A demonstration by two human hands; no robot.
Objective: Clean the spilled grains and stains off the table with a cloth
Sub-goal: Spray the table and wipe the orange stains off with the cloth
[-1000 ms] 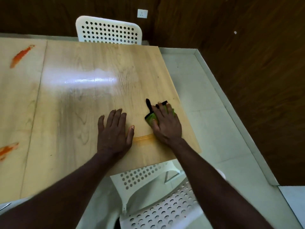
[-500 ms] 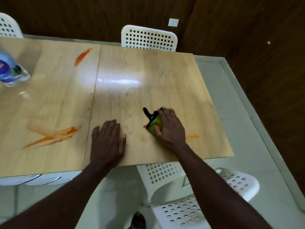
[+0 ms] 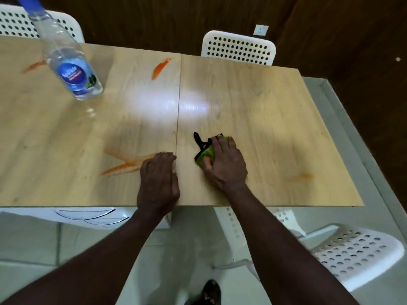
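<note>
Left hand point(image 3: 157, 179) resting on table point(image 3: 264, 102), right hand point(image 3: 224, 166) gripping green cloth point(image 3: 206, 154) — clear bottle point(image 3: 70, 64) standing, contents unclear.

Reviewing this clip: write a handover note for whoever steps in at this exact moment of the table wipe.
Left grip: flat on the table, holding nothing, fingertips at the end of the big streak.
Right grip: holds the cloth pressed on the table, just right of the seam.
Done: the right smear is only faint.
Left: big streak, middle stain, far-left stain by the bottle. No grains visible.
</note>
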